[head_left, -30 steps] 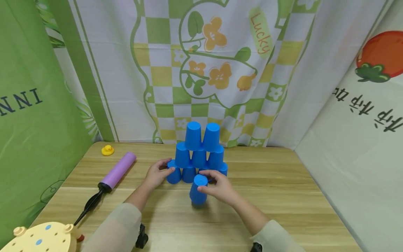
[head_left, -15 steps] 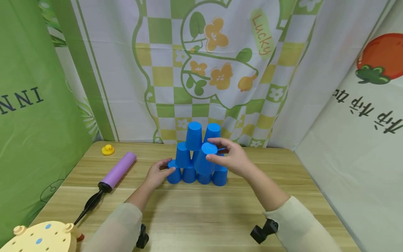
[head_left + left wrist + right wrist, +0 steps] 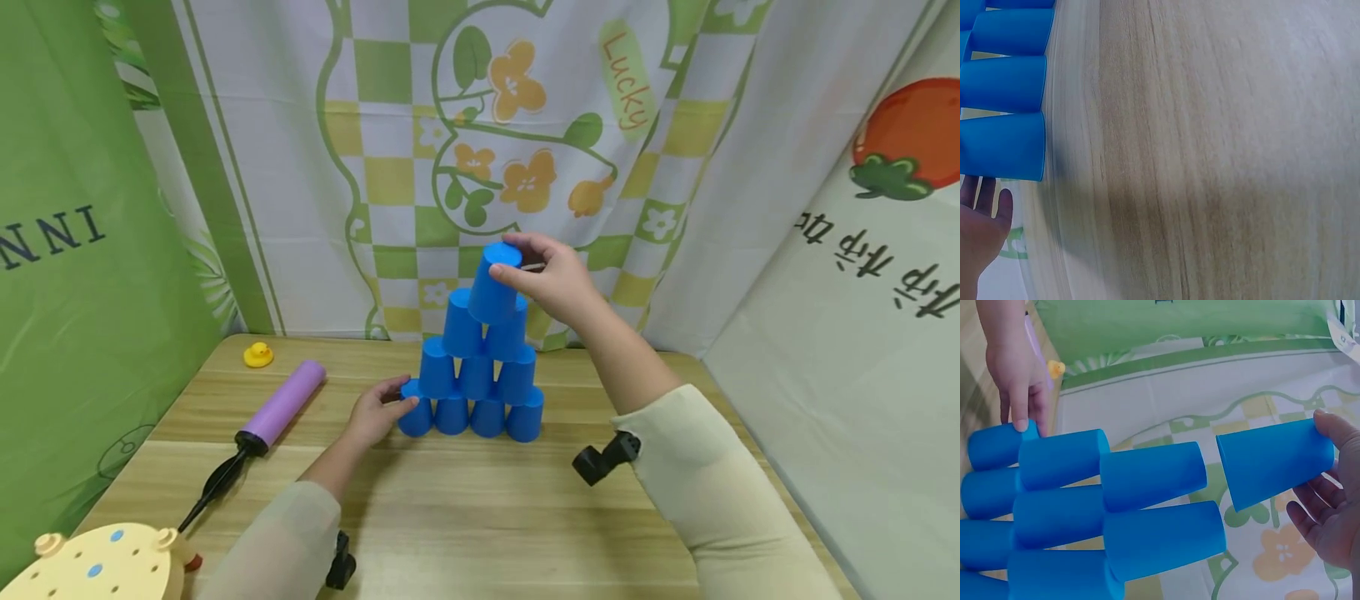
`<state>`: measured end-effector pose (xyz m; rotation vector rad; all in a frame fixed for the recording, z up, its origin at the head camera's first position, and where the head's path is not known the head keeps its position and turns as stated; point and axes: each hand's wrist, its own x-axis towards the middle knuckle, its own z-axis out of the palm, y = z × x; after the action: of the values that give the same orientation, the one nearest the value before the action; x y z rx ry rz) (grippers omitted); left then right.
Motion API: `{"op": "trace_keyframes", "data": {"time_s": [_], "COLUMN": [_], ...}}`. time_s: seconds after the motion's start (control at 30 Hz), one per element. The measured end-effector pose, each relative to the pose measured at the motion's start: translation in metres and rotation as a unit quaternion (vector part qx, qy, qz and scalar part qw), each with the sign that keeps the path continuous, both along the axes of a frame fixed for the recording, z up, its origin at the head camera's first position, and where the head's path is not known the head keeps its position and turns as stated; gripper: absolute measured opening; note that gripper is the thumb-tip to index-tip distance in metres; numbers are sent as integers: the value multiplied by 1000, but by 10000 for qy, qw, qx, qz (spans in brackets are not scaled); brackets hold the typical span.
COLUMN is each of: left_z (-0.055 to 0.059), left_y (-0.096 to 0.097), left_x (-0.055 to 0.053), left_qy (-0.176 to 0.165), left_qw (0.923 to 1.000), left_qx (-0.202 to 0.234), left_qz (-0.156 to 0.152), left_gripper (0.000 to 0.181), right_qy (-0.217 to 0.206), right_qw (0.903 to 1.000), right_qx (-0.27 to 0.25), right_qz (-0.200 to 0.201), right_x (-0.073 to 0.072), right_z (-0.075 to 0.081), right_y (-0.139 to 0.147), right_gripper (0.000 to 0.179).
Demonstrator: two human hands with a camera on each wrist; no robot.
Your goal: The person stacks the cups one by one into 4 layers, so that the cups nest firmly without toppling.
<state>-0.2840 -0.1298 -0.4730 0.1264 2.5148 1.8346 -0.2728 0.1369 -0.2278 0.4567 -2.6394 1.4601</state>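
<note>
Upside-down blue plastic cups [image 3: 476,379] stand in a three-row pyramid on the table. My right hand [image 3: 558,279] grips one more blue cup [image 3: 491,292] near its narrow closed end, thumb on the near side. That cup is upside down and slightly tilted over the two top-row cups; the right wrist view shows a gap between its wide rim [image 3: 1227,475] and their closed ends. Low on the left, my left hand [image 3: 378,412] holds the end bottom-row cup [image 3: 416,422] near its top, thumb in front and fingers mostly hidden behind.
A purple pump [image 3: 285,406] with a black handle lies left of the pyramid, beyond it a yellow rubber duck [image 3: 258,356]. A cream, dotted toy board [image 3: 97,567] fills the front left corner. A printed curtain [image 3: 405,192] hangs behind the table [image 3: 480,517].
My right hand has lifted its cup from low in front of the pyramid up to above the top row. My left hand has stayed at the bottom-left cup.
</note>
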Motion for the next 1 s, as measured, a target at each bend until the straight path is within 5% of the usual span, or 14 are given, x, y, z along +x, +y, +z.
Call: {"op": "trace_keyframes", "data": {"time_s": [0.4,1.0], "left_z": [-4,-4], "left_y": [0,-1], "left_x": [-3,-2], "left_qy": [-32,15], "left_qw": [10000,10000], "left_qx": [-1,-39], "left_qz": [76,-19], "left_gripper": [51,53], "right_qy": [-192,-276], "right_qw": [9994,9991], "right_qx": [141,139], "right_qz": [-263,-278], "right_x": [-26,-33], "right_z": [5,-2], "right_y": [-16,-15], "right_gripper": [63,66]}}
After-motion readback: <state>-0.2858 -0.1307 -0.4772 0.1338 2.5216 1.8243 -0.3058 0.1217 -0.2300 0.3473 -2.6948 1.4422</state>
